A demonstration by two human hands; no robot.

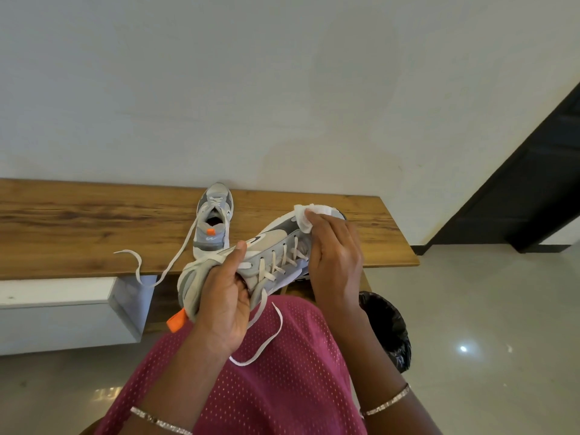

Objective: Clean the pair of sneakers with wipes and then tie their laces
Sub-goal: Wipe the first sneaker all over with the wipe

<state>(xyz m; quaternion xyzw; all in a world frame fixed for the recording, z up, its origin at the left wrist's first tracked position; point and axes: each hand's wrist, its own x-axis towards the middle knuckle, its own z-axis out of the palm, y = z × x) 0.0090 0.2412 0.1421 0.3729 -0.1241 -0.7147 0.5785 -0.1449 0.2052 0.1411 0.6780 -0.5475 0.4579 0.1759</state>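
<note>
Left hand is gripping the held sneaker at its heel end, thumb lying along the side and fingers tucking into the collar, likely to be keeping the shoe steady off the desk while the other end is getting rubbed. Sneaker is tilting with the toe pointing to about 1 o'clock and the heel to 7 o'clock, its orange heel tab sticking out below the left wrist. Right hand is bending its fingers over a white wipe and pressing it onto the toe cap, so the wipe is sitting between the fingertips and the shoe at the 1 o'clock end. Holding it in the air is probably giving access to the toe and sole edge. Its loose lace is hanging untied toward 6 o'clock over the maroon garment. Second sneaker is standing on the desk at 11 o'clock of the held one, just beside it, toe to the wall, parked and waiting its turn; its lace is trailing off the desk edge toward 8 o'clock. A bin with a black bag is sitting on the floor at 4 o'clock, handy for used wipes I'd guess. Cleaning is looking under way, lace tying not yet done.
</note>
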